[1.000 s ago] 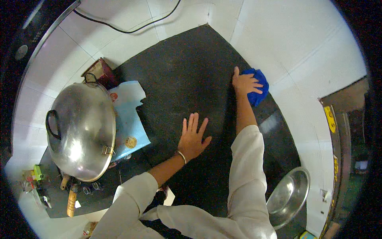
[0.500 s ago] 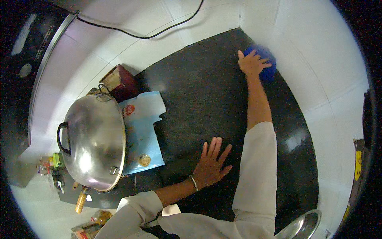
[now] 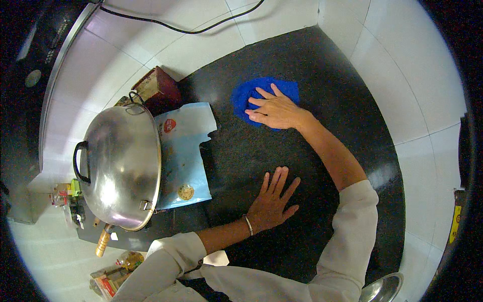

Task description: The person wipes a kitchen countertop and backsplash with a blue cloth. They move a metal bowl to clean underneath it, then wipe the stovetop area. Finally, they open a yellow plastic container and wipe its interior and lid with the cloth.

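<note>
A blue cloth is covered in the middle by the right hand, which is laid flat on it, palm down, with the fingers spread apart. The cloth is rested on the black countertop, and its edges can be seen past the fingertips, above the hand and a little below it. Nearer the body, the left hand is set palm down on the bare countertop, below the right hand and well apart from the cloth. Its fingers are spread apart too, and nothing is held in it. A thin bracelet is worn on the left wrist. To the left of both hands, a light blue sheet with a ragged edge is laid flat, and it is partly hidden by a big shiny pan lid with a black handle. A wooden handle is seen sticking out below the lid, far to the left of the left hand. A dark red box is placed left of the right hand, by the wall. A metal basin, partly cut off, is seen low down, to the right of the left hand.
</note>
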Tool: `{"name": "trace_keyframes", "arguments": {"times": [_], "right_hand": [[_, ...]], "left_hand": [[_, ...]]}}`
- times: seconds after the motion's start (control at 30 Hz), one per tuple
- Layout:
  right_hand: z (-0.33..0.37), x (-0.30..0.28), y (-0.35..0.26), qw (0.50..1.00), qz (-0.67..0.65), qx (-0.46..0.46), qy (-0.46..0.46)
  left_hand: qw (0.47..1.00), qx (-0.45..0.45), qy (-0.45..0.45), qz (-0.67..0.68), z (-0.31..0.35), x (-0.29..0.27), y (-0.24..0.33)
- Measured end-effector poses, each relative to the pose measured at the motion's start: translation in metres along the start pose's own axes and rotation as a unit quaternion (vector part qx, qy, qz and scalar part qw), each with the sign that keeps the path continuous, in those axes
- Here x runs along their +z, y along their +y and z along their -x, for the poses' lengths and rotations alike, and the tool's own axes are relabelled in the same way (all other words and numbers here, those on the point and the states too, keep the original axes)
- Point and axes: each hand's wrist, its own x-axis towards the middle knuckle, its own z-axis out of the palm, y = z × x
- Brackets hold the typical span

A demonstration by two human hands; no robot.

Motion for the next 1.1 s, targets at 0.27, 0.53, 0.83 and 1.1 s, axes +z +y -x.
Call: {"name": "trace_keyframes", "arguments": {"times": [0.27, 0.53, 0.83, 1.1], "right_hand": [[-0.043, -0.027, 0.081, 0.89, 0.117, 0.417, 0.145], [-0.164, 0.015, -0.02, 0.922, 0.072, 0.367, 0.102], [-0.203, 0.028, -0.057, 0.997, 0.048, 0.057, -0.012], [-0.171, 0.055, -0.031, 0.988, 0.039, -0.146, 0.029]], "left_hand": [[1.0, 0.012, 0.005, 0.025, 0.001, 0.006, -0.002], [0.989, 0.071, -0.035, 0.126, 0.017, 0.017, -0.011], [0.989, 0.098, -0.003, 0.112, 0.021, 0.018, -0.007], [0.997, 0.065, 0.017, 0.031, 0.007, 0.014, -0.009]]}}
